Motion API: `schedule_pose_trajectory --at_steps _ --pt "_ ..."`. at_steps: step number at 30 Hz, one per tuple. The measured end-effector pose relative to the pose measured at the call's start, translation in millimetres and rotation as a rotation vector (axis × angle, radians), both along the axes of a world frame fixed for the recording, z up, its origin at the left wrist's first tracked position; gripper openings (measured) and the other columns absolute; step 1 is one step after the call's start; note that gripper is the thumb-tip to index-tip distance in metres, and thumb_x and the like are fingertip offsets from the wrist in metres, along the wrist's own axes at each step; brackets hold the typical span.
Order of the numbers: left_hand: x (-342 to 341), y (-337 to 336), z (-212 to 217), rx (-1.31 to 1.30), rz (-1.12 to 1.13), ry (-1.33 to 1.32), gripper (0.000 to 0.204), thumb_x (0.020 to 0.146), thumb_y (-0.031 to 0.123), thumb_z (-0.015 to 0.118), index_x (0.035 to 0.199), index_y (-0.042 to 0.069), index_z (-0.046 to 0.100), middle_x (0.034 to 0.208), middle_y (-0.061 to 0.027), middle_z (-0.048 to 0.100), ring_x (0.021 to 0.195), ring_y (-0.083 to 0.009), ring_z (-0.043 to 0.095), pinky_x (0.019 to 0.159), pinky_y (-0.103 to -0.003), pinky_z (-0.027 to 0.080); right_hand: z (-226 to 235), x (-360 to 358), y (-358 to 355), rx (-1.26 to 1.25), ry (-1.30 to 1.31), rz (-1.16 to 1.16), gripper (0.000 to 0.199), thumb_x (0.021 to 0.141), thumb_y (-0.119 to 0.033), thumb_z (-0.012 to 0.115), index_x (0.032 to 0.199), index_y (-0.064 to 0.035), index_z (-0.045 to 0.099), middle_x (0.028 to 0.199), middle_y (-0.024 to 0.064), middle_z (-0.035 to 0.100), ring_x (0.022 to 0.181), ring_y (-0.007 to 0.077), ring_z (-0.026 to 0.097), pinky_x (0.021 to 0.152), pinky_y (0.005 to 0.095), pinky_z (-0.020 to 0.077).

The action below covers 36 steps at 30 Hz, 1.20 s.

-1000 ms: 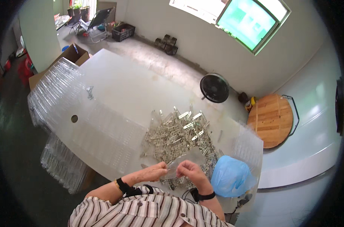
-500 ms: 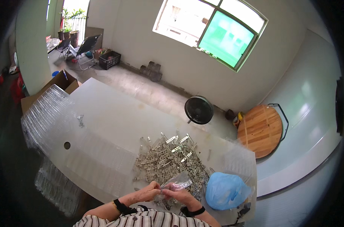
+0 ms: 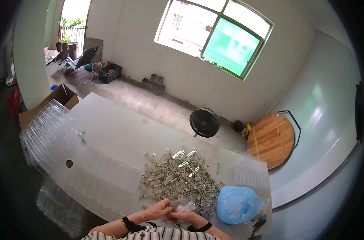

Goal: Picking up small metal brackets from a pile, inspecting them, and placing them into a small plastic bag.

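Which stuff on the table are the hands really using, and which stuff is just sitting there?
In use:
left hand
right hand
small clear bag held between both hands
pile of grey metal brackets just beyond the hands

Just sitting there:
blue plastic bag
stacks of clear plastic trays
black fan on the floor
round wooden tabletop
cardboard box
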<state>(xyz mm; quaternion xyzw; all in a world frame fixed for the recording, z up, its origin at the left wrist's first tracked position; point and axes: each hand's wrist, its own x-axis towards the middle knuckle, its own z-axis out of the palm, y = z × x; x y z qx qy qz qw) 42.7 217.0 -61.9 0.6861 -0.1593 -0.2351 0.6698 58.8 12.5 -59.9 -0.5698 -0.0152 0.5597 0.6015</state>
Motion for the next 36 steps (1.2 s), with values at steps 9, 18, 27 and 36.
schedule_pose_trajectory --at_steps 9,18,27,36 --pt "2 -2 0 0.076 0.148 0.087 0.027 0.095 0.028 0.055 0.095 0.002 0.050 0.077 -0.0012 0.049 0.064 -0.0104 0.045 0.054 -0.027 0.039 36 5 -10 -0.094 -0.317 -0.239 0.027 0.093 -0.022 0.067 0.111 -0.0031 0.061 0.088 0.0044 0.067 0.075 0.0114 0.062 0.065 0.0250 0.0486" --pt "-1 -11 24 0.119 0.031 0.197 0.038 0.091 0.029 0.056 0.106 -0.005 0.051 0.095 -0.0123 0.055 0.091 -0.0200 0.053 0.079 -0.030 0.045 28 -5 -10 0.007 -0.159 -0.307 0.048 0.088 -0.018 0.074 0.124 0.0000 0.050 0.089 0.0068 0.065 0.075 0.0139 0.061 0.066 0.0286 0.0512" --pt "-2 -40 0 0.063 0.035 0.086 0.040 0.099 0.034 0.050 0.099 -0.005 0.055 0.086 -0.0114 0.056 0.084 -0.0184 0.056 0.074 -0.032 0.045 3 2 -35 0.136 -0.171 -0.153 0.042 0.089 -0.022 0.073 0.120 -0.0034 0.050 0.089 0.0040 0.063 0.077 0.0129 0.062 0.068 0.0255 0.0500" --pt "1 -73 16 0.170 0.030 0.168 0.024 0.095 0.024 0.051 0.094 0.001 0.056 0.077 -0.0050 0.047 0.072 -0.0148 0.047 0.060 -0.032 0.040 44 26 -84 -0.053 -0.332 -0.305 0.038 0.096 -0.027 0.064 0.121 -0.0003 0.055 0.106 0.0060 0.063 0.093 0.0107 0.062 0.077 0.0265 0.0542"
